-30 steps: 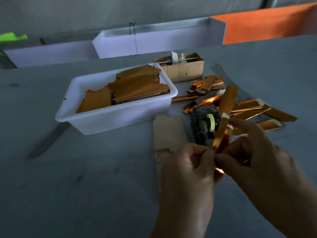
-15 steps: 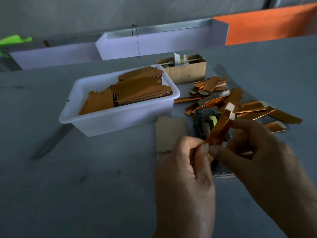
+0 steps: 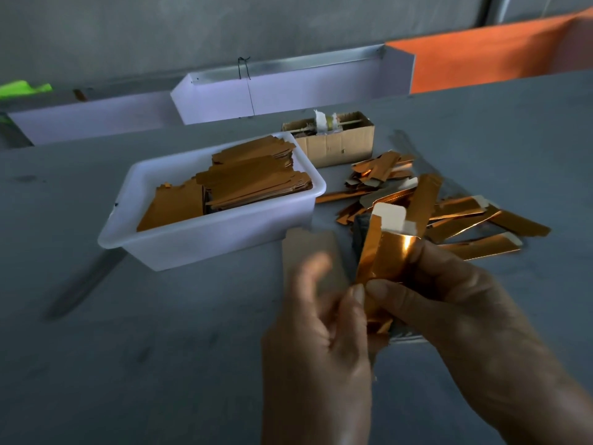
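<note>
Pinch by right hand (image 3: 455, 309); carton (image 3: 388, 255) now open.

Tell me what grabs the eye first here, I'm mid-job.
The shiny copper box at centre front stands out, gripped by the right hand, with the blurred left hand at its lower end. Behind it to the left, a white tub holds stacked copper sheets. To the right, more copper boxes lie scattered on the grey table.

We note dim, cool light and glare on the foil carton (image 3: 386, 252); left hand (image 3: 317, 342) motion-blurred, far edges bowed.
</note>
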Demonstrator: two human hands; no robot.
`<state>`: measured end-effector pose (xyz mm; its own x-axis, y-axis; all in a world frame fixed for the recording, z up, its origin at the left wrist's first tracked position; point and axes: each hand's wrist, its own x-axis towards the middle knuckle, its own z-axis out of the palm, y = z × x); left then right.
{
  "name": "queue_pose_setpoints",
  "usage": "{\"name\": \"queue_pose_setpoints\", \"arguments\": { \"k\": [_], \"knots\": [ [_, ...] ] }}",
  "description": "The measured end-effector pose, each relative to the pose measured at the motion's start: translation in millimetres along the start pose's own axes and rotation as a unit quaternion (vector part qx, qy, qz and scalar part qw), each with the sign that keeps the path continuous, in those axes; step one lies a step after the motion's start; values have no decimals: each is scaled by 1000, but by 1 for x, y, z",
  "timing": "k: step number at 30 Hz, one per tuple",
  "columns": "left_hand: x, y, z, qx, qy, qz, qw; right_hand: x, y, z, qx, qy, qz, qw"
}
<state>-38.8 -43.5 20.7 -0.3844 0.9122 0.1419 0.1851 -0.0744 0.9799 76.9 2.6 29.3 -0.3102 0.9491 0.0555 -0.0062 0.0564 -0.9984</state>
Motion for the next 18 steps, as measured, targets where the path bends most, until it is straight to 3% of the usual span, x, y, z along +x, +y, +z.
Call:
{"name": "queue_pose_setpoints", "arguments": {
  "k": [4, 9, 14, 18],
  "knots": [
    [6, 4, -6, -85, -11, -46, 995, -2, 0, 4, 37, 1, -26, 999],
    [2, 0, -6, 16, 38, 37, 998, 0, 0, 13, 44, 13, -38, 998],
    [5, 1, -7, 73, 136, 80, 985, 4, 0, 24, 46, 29, -49, 997],
    [6, 1, -9, 139, 139, 148, 969, 5, 3, 30, 36, 40, -45, 998]
  ]
}}
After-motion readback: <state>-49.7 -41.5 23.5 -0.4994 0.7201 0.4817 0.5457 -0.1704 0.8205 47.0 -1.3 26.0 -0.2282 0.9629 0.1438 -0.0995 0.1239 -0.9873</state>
